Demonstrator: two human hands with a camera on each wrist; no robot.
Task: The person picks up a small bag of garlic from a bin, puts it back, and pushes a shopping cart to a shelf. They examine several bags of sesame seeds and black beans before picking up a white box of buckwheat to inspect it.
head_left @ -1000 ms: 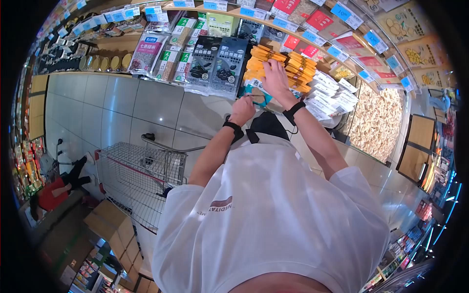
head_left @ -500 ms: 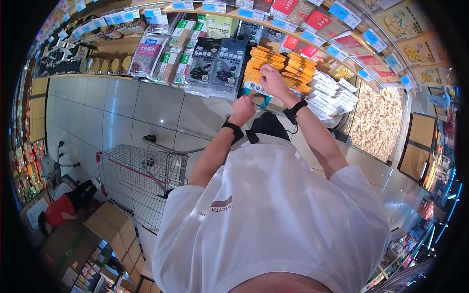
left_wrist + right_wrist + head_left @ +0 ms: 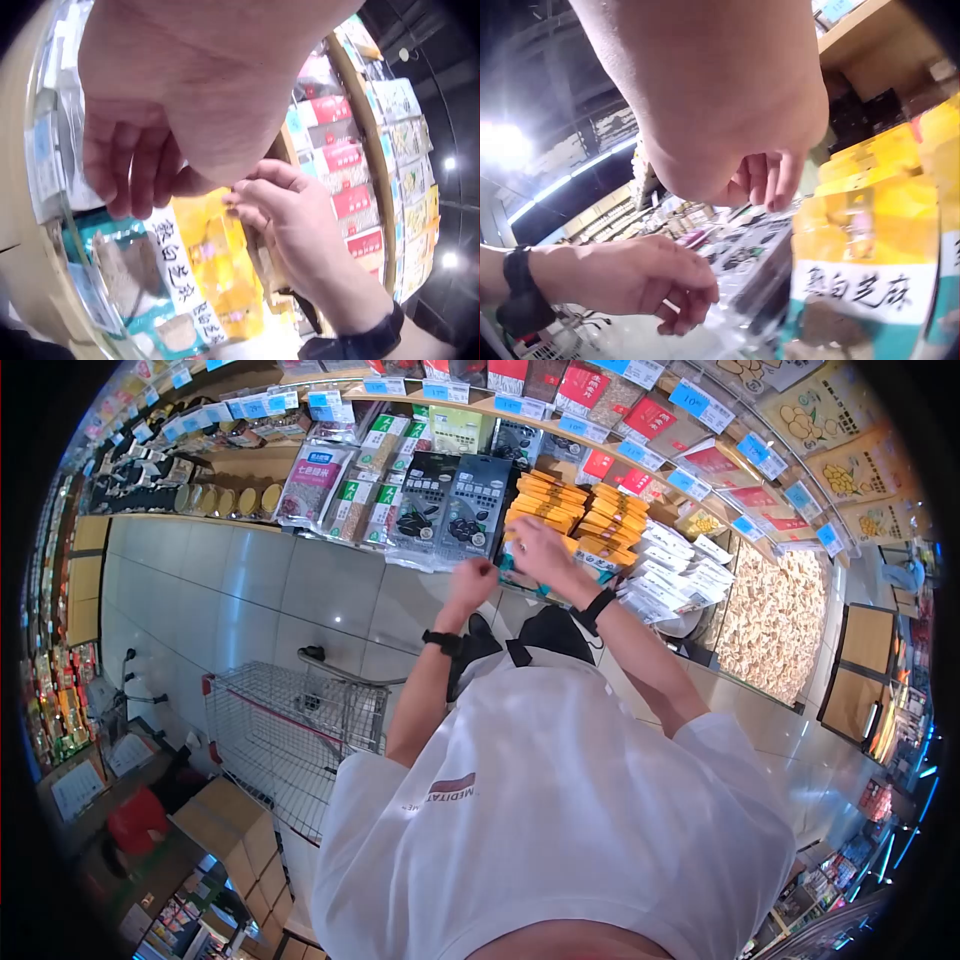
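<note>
Yellow, white and teal bags of white sesame (image 3: 607,525) stand in two rows at the shelf's front. My right hand (image 3: 545,550) hovers over the near end of the left row, its fingers loosely bent and nothing in them. To its left, my left hand (image 3: 473,582) is by the front edge of the black bags (image 3: 466,510), its fingers loosely curled. In the right wrist view the left hand (image 3: 660,277) holds nothing, and a sesame bag (image 3: 866,262) stands upright at the right. The left wrist view shows the right hand (image 3: 292,217) beyond the sesame bags (image 3: 221,262).
White packets (image 3: 675,575) lie right of the sesame bags, beside a bin of pale dried goods (image 3: 770,610). Grain bags (image 3: 315,485) and jars (image 3: 225,500) line the left. A wire shopping cart (image 3: 290,730) stands behind on the left, near cardboard boxes (image 3: 225,815).
My right hand has drawn back from the sesame bags toward the left. My left hand has moved left, away from the bags' lower front. A person in red at lower left has shifted.
</note>
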